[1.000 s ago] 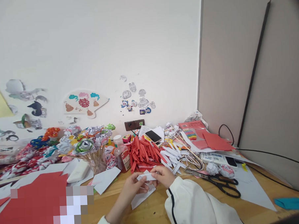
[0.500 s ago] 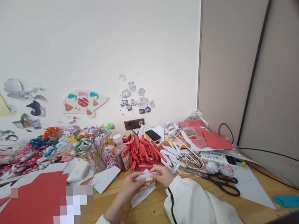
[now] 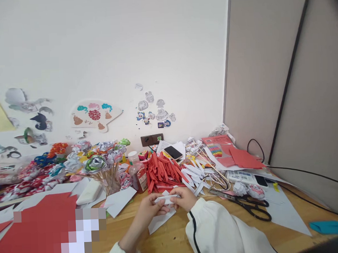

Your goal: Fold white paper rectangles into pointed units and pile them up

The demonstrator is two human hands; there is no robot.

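Observation:
Both my hands pinch a small folded strip of white paper (image 3: 167, 199) just above the wooden table (image 3: 174, 238). My left hand (image 3: 149, 211) grips its left end with fingers curled. My right hand (image 3: 186, 198), in a white sleeve, grips the right end. A larger white sheet (image 3: 159, 221) lies on the table under my hands. Just behind them lie a heap of folded red paper strips (image 3: 162, 171) and a heap of folded white strips (image 3: 195, 175).
Black scissors (image 3: 252, 206) lie to the right, beside crumpled paper balls. A glue bottle (image 3: 137, 174), paper flowers on sticks (image 3: 100, 163), a phone (image 3: 173, 152), red sheets (image 3: 44, 225) at the left, black cables and a teal paper piece (image 3: 328, 227) at the right surround the spot.
My hands have barely moved; they shifted the white strip slightly between the fingers. The view drifted a little.

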